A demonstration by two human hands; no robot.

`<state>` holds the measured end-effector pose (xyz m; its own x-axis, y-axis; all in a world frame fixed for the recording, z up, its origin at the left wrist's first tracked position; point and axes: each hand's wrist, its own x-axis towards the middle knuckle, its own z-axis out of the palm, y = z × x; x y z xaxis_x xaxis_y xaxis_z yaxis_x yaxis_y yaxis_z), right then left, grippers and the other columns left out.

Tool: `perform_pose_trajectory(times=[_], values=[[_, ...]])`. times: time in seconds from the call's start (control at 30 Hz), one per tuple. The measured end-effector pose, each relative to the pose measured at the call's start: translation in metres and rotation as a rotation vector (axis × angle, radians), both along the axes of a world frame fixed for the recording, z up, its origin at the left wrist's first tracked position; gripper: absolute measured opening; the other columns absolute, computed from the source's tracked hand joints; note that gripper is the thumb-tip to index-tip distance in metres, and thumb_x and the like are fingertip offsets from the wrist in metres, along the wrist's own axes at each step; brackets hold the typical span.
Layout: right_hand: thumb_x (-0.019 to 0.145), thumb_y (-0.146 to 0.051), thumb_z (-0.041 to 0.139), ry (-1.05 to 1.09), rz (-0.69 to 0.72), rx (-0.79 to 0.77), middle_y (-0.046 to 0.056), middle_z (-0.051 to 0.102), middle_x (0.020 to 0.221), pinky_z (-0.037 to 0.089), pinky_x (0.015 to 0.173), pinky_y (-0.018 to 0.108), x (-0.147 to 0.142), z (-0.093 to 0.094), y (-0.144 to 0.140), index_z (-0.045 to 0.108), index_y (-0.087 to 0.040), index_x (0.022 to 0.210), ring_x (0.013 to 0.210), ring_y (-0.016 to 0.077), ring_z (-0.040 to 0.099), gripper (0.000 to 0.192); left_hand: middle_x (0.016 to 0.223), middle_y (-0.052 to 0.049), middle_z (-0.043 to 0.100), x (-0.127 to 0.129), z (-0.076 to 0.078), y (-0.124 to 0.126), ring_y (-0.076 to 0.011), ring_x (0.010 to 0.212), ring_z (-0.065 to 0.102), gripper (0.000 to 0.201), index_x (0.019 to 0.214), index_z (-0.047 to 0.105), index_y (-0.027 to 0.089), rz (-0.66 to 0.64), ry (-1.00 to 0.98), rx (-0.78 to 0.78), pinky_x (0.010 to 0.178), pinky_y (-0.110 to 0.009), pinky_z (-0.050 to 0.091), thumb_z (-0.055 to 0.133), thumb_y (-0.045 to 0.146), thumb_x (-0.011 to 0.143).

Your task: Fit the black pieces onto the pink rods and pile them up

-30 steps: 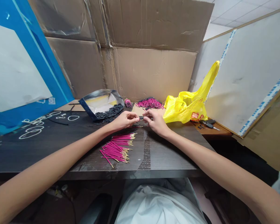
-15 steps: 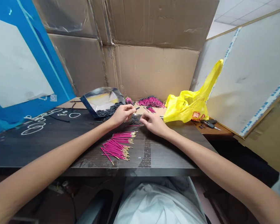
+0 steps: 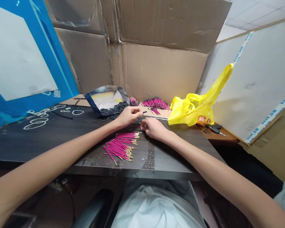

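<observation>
Head view. Left hand [image 3: 127,116] raised just above the dark worktop [image 3: 49,133]; its grip is pinched on a short black tube piece [image 3: 144,112], which sticks out to the right from between thumb and forefinger. Right hand [image 3: 152,128] rests knuckles-up on the worktop just right of and nearer than the left; fingers curled under, fingertips hidden, so cannot tell whether its grip holds anything.

Pile of pink pins with gold tips [image 3: 120,146] lies on the worktop just near-left of the right hand, fanned out, tips mostly pointing right. A few loose black tube pieces [image 3: 137,121] lie between the two hands.

Far side, left of centre: open foil bag [image 3: 104,98] on its side, black tube pieces [image 3: 114,110] spilling from its mouth towards the left hand. Right of it, a second heap of pink pins [image 3: 154,103] against the cardboard wall [image 3: 161,69]. Yellow plastic bag [image 3: 194,107] at far right; keys [image 3: 213,127] just beside it on a lower brown ledge. Blue board [image 3: 21,63] leans at far left. White chalk-like loops [image 3: 38,118] marked on the worktop at left.
</observation>
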<state>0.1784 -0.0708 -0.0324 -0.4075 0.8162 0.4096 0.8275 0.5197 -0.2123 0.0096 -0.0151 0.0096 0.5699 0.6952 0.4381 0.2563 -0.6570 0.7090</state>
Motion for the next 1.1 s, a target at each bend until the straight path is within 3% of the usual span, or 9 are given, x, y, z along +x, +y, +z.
perform_pose_trajectory(times=[0.17, 0.33, 0.5, 0.83, 1.1], values=[[0.095, -0.017, 0.054, -0.005, 0.014, 0.053, 0.010, 0.067, 0.091, 0.043, 0.070, 0.030, 0.002, -0.004, 0.002, 0.060, -0.018, 0.089, 0.079, 0.0202, 0.059, 0.009, 0.047, 0.006, 0.043, -0.001, 0.002, -0.001, -0.0077, 0.043, 0.037, 0.026, 0.070, 0.060, 0.015, -0.037, 0.004, -0.005, 0.047, -0.022, 0.027, 0.061, 0.038, 0.082], [0.093, -0.010, 0.048, 0.329, 0.038, 0.079, 0.002, 0.063, 0.081, 0.043, 0.071, 0.028, 0.015, -0.001, 0.000, 0.053, -0.021, 0.087, 0.075, 0.0175, 0.057, 0.013, 0.047, 0.007, 0.042, -0.002, 0.002, -0.001, -0.0078, 0.044, 0.036, 0.026, 0.068, 0.058, 0.016, -0.042, 0.018, 0.000, 0.048, -0.023, 0.026, 0.060, 0.038, 0.082], [0.091, -0.016, 0.055, 0.550, 0.011, 0.157, 0.001, 0.066, 0.084, 0.045, 0.077, 0.029, 0.021, 0.008, -0.002, 0.056, -0.022, 0.087, 0.080, 0.0177, 0.059, 0.007, 0.048, 0.007, 0.041, -0.002, 0.002, -0.004, -0.0078, 0.045, 0.036, 0.028, 0.065, 0.055, 0.016, -0.047, 0.018, 0.011, 0.049, -0.023, 0.026, 0.061, 0.038, 0.082], [0.087, -0.013, 0.060, 0.580, -0.055, 0.182, 0.003, 0.071, 0.085, 0.046, 0.086, 0.034, 0.018, 0.014, -0.008, 0.060, -0.021, 0.086, 0.082, 0.0185, 0.064, 0.008, 0.049, 0.006, 0.043, -0.002, -0.001, -0.001, -0.0084, 0.046, 0.037, 0.027, 0.069, 0.057, 0.016, -0.070, 0.026, -0.003, 0.049, -0.024, 0.026, 0.060, 0.039, 0.082], [0.088, -0.014, 0.059, 0.607, -0.030, 0.166, 0.003, 0.072, 0.087, 0.045, 0.089, 0.035, 0.020, 0.016, -0.007, 0.062, -0.021, 0.089, 0.080, 0.0180, 0.066, 0.007, 0.048, 0.006, 0.043, -0.002, 0.000, 0.002, -0.0080, 0.045, 0.037, 0.026, 0.068, 0.059, 0.015, -0.057, 0.029, 0.002, 0.049, -0.024, 0.025, 0.060, 0.038, 0.082]])
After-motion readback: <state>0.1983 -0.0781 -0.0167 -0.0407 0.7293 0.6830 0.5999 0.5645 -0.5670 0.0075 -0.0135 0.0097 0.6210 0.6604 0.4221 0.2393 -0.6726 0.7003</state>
